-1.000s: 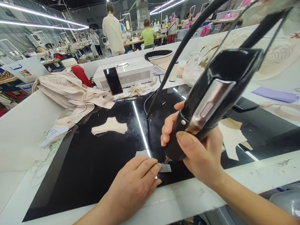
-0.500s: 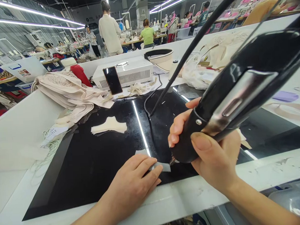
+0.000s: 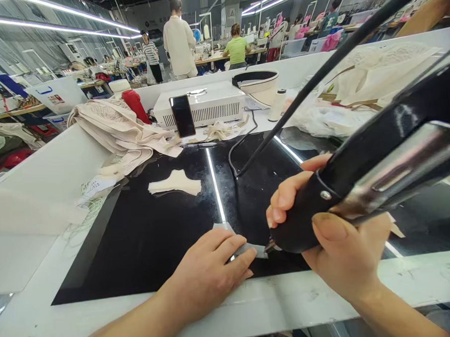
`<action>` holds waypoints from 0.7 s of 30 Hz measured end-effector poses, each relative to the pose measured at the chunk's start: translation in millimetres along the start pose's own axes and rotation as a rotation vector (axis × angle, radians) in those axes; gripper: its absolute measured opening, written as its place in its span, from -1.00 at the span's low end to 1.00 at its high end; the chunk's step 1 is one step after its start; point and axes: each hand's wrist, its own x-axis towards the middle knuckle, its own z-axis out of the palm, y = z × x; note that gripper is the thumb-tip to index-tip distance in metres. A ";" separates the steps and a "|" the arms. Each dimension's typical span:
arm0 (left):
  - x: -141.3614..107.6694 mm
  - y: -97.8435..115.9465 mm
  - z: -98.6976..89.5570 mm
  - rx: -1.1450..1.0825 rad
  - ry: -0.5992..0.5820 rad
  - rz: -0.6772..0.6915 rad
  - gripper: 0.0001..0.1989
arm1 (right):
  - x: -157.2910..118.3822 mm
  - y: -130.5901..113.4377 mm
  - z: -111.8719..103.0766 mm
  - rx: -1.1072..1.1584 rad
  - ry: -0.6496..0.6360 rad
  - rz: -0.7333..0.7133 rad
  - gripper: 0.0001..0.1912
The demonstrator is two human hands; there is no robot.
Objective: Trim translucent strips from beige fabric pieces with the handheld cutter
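Observation:
My right hand (image 3: 348, 247) is wrapped round a thick black corded handheld tool (image 3: 298, 220), its thumb on the near side. The tool is tilted, and its narrow metal tip points down at the right end of a curved grey strip (image 3: 259, 250). Lying flat with fingers stretched, my left hand (image 3: 214, 268) presses the strip onto a glossy black board (image 3: 131, 252) and hides part of it. Farther back on the board lies a cream fabric cutout (image 3: 176, 182), apart from both hands.
A phone (image 3: 183, 115) leans against a white vented box (image 3: 215, 107). Cream fabric pieces (image 3: 115, 133) are heaped at the left, and a plastic bag (image 3: 323, 117) lies at the right. The tool's black cable (image 3: 282, 121) crosses the board. People work at benches beyond the white table wall.
The whole view has shifted, so the scene sits farther right. The tool's tip has moved slightly nearer me, onto the strip's right end. My left hand stays on the strip.

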 end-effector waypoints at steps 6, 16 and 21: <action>2.7 1.3 -1.4 -0.011 -0.022 -0.006 -0.76 | 6.6 1.0 -6.6 -0.039 0.048 -0.021 -0.62; 1.3 1.9 2.3 -0.029 -0.025 -0.018 -0.76 | 3.9 -1.7 -5.4 -0.044 0.044 -0.017 -0.59; 0.6 1.4 2.0 -0.032 -0.008 -0.015 -0.75 | 3.5 3.1 -7.1 -0.060 0.026 -0.023 -0.63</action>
